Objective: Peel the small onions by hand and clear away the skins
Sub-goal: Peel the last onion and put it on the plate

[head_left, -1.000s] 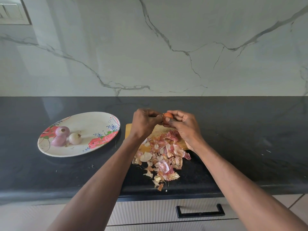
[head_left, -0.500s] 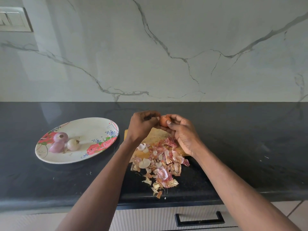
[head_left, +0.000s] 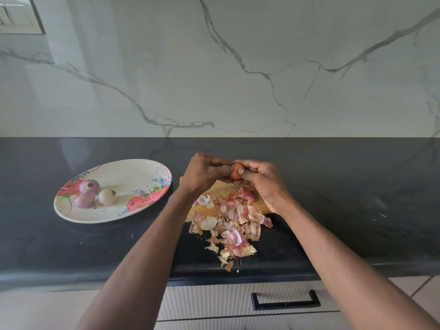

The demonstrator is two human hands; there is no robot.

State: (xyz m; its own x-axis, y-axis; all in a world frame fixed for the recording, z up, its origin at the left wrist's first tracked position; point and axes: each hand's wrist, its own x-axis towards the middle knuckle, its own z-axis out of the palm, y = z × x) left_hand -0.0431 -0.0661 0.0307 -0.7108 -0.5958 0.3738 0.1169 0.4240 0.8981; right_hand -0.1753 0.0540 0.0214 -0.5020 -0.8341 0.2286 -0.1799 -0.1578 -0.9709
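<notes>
From the head view, no brand, label or readable writing showed anywhere; the plate (head_left: 123, 211) carried only painted roses and blue sprigs.

The right hand (head_left: 259, 184) had its fingers curled round a small brown-skinned onion (head_left: 236, 171), thumb pressed on its front. The left hand (head_left: 202, 173) met it from the other side, fingers bent and fingertips pinching at the onion's edge; whether they held skin or the bulb itself could not be made out, as the knuckles hid the contact. Most of the onion was covered by both hands.

Just below the hands lay a heap of skins (head_left: 232, 225), pink and papery, spreading toward the person over the dark tabletop (head_left: 357, 198). A wooden board (head_left: 215, 188) sat under the heap, mostly hidden by skins and wrists, with only its pale edges visible.

Well to the left of the left hand, the plate held three peeled onions (head_left: 91, 194) touching one another.

A wall switch (head_left: 16, 16) was cut off at the upper left corner. A drawer handle (head_left: 285, 302) showed below the tabletop, near the right forearm.
</notes>
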